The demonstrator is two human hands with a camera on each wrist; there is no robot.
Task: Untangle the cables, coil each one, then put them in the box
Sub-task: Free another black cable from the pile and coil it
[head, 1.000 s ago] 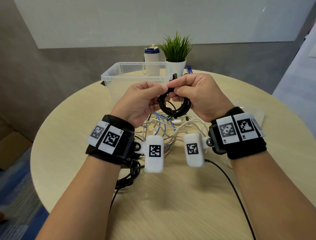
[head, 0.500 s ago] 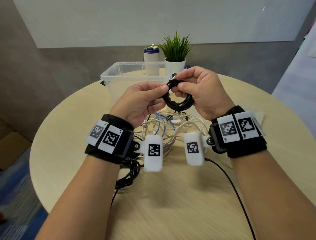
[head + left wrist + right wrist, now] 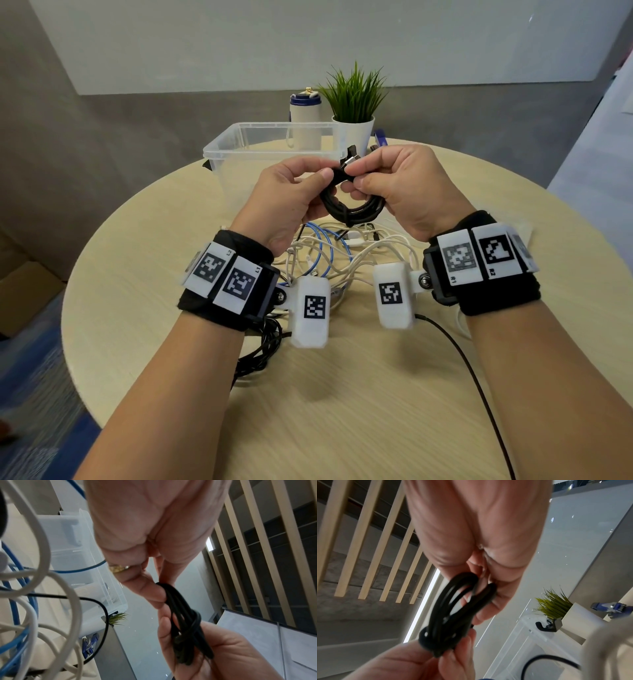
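Black rubbery cable (image 3: 349, 205), wound into a round coil, pinched by both hands (image 3: 346, 186).

- Table (image 3: 342, 411): pale wood grain, matt.
- Box (image 3: 239, 144): clear, glossy plastic.
- Black cable (image 3: 352, 209): smooth rubbery sheath.
- Wristbands (image 3: 222, 301): black cloth.
- Pot (image 3: 354, 133): smooth white.

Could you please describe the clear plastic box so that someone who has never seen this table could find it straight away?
Look to the far side of the round wooden table, beyond the two hands and the heap of white and blue cables. The box stands there, in front of a white bottle and a potted plant. It alone is see-through, rectangular and open-topped.
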